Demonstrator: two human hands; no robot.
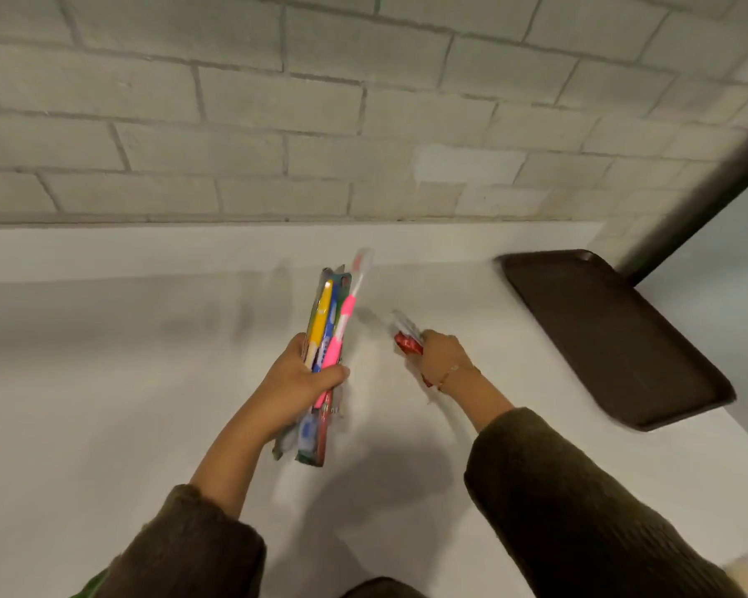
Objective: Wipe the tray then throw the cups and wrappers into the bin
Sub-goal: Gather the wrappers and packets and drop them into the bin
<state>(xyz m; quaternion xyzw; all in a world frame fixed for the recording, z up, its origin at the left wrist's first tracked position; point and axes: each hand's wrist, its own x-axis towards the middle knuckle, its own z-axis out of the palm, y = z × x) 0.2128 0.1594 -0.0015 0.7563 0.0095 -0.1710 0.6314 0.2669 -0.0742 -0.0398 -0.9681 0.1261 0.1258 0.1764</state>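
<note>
Beside one tray (614, 338): left hand (296, 377), three toothbrushes (331, 325); right hand (443, 353), one wrapper (408, 340).

Wrappers (327, 338) in left hand (303, 377) (tray (614, 338) nearby)

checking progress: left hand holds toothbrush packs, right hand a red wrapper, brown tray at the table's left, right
No: head view shows the brown tray at the right of the table. Left hand with toothbrush packs, right hand with red wrapper: correct.
</note>
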